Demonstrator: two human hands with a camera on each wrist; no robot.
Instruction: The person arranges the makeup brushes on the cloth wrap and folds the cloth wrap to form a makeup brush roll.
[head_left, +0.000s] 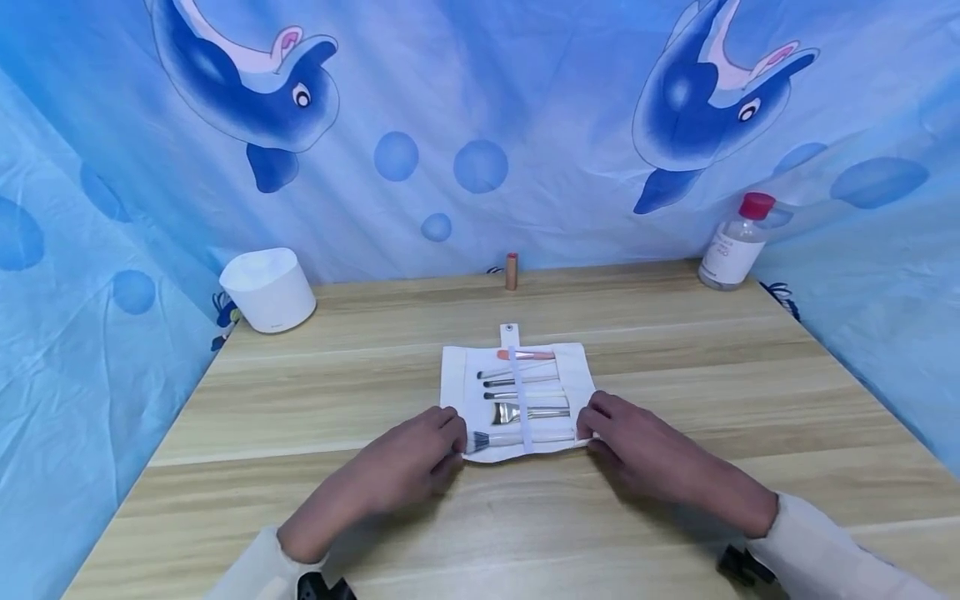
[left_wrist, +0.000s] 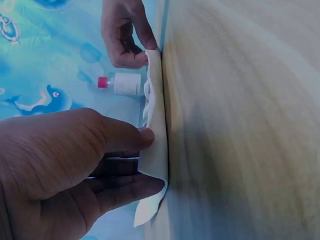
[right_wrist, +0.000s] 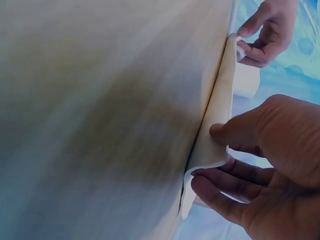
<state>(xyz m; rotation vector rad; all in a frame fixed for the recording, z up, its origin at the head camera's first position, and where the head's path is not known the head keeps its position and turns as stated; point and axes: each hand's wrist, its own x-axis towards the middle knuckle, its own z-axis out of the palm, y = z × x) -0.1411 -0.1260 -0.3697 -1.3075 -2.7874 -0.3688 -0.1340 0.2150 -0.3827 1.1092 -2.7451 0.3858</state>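
Note:
A white brush roll [head_left: 480,367] lies unrolled on the table, its snap strap [head_left: 509,333] pointing to the back. Under its band sit several makeup brushes, among them a wide flat brush [head_left: 510,412], a brush with an orange head [head_left: 513,355] and a thick brush [head_left: 495,439] along the near edge. My left hand [head_left: 427,450] pinches the near left corner of the roll, thumb against the fabric in the left wrist view. At the near right corner my right hand [head_left: 637,446] pinches the fabric too. The near edge is slightly raised.
The wooden table [head_left: 300,392] carries a white round container [head_left: 270,292] at back left. A brown lipstick-like tube [head_left: 512,272] stands at the back middle. In the back right corner is a clear bottle [head_left: 731,250] with a red cap. A blue dolphin curtain [head_left: 525,100] hangs behind.

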